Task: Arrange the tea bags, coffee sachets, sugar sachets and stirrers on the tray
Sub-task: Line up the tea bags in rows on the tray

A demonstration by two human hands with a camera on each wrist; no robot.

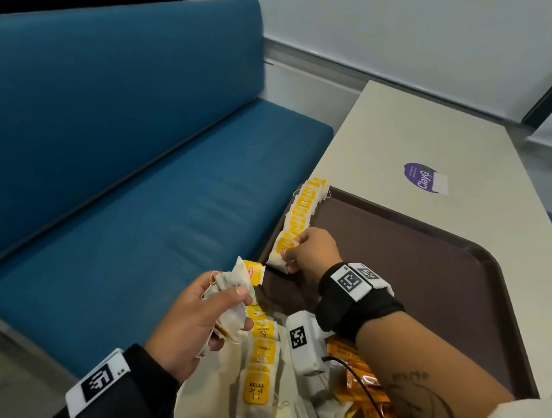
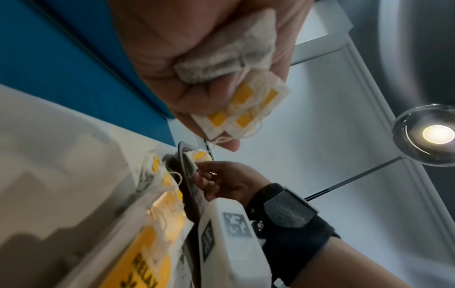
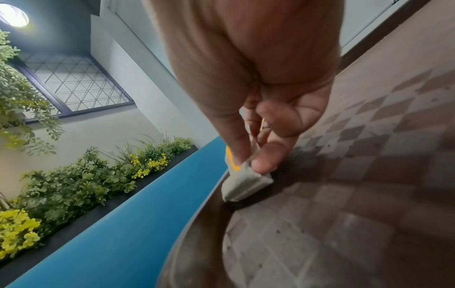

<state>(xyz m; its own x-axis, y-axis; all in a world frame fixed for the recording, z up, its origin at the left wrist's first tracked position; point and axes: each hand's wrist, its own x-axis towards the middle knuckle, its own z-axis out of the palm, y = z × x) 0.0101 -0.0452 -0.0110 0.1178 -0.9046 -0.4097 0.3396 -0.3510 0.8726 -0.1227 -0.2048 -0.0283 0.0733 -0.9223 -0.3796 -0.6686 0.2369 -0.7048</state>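
A brown tray (image 1: 416, 257) lies on the white table. Along its left rim runs a row of yellow-labelled tea bags (image 1: 304, 205). My right hand (image 1: 311, 251) pinches one tea bag (image 1: 280, 253) at the near end of that row, low over the tray's corner; in the right wrist view this tea bag (image 3: 246, 183) sits between thumb and fingers on the tray (image 3: 344, 214). My left hand (image 1: 198, 316) grips a bunch of tea bags (image 1: 235, 289) just left of the tray's near corner; the bunch of tea bags (image 2: 234, 78) fills its fist.
Near me lies a heap of loose tea bags (image 1: 258, 377) and orange coffee sachets (image 1: 363, 405) on white cloth. A blue bench (image 1: 120, 158) runs along the table's left side. A purple sticker (image 1: 424, 178) marks the table beyond the tray.
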